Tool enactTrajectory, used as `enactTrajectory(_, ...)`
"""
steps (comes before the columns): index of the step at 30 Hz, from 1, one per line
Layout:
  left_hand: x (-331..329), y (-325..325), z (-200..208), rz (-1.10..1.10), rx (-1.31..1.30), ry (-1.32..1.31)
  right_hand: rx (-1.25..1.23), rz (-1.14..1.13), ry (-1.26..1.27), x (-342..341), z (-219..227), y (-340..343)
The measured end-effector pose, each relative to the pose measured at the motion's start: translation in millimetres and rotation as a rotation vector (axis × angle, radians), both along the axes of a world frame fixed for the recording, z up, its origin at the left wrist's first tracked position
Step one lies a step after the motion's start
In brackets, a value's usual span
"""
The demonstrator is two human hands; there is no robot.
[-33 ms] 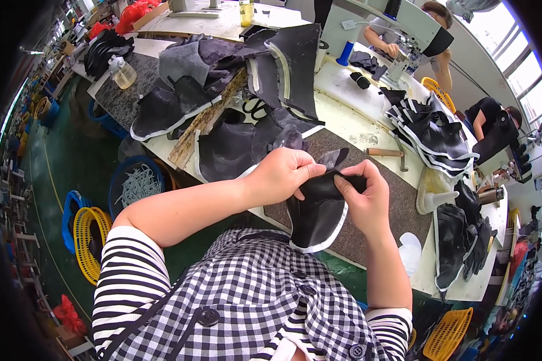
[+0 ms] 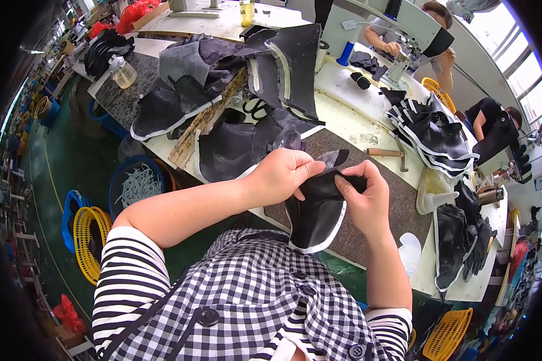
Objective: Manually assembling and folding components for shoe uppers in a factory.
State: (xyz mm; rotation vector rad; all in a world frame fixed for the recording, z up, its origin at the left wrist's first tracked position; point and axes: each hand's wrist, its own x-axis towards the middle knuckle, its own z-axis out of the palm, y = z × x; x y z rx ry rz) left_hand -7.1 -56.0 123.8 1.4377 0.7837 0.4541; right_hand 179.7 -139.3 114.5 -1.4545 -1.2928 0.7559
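Both hands hold a black leather shoe upper (image 2: 317,218) with a white lower edge, over the near side of the bench. My left hand (image 2: 283,174) pinches its top edge between thumb and fingers. My right hand (image 2: 365,195) grips the upper's right top corner, thumb on the near face. A grey and black flap (image 2: 335,159) stands up behind the fingertips. Beneath lies a brown-grey work mat (image 2: 397,210). Left of my left hand rest more dark uppers (image 2: 232,147) with white edges.
A hammer (image 2: 386,153) lies on the mat's far right, before a stack of uppers (image 2: 430,129). A white spouted bottle (image 2: 434,195) stands at the right. Scissors (image 2: 255,108) lie among leather pieces. Across the bench, a person (image 2: 397,42) sits at a sewing machine (image 2: 397,69). Yellow basket (image 2: 90,243) at left.
The flap behind my fingertips has tilted slightly to the right, and the shoe upper's lower end has shifted a little left. Both hands keep their grip almost in place.
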Motion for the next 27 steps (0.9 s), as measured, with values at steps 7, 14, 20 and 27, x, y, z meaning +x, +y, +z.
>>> enactTrajectory(7,-9,-16,-6,0.044,0.244,-0.043,0.051,0.041,0.083,2,-6,-1)
enactTrajectory(14,-12,-27,-8,0.247,0.381,-0.227,-0.031,0.134,0.013,-2,27,-6)
enactTrajectory(20,-15,-22,3,0.084,0.626,-0.255,-0.004,0.212,-0.181,10,25,-1)
enactTrajectory(27,-13,-13,16,0.063,0.253,-0.261,-0.093,0.167,-0.110,11,24,4)
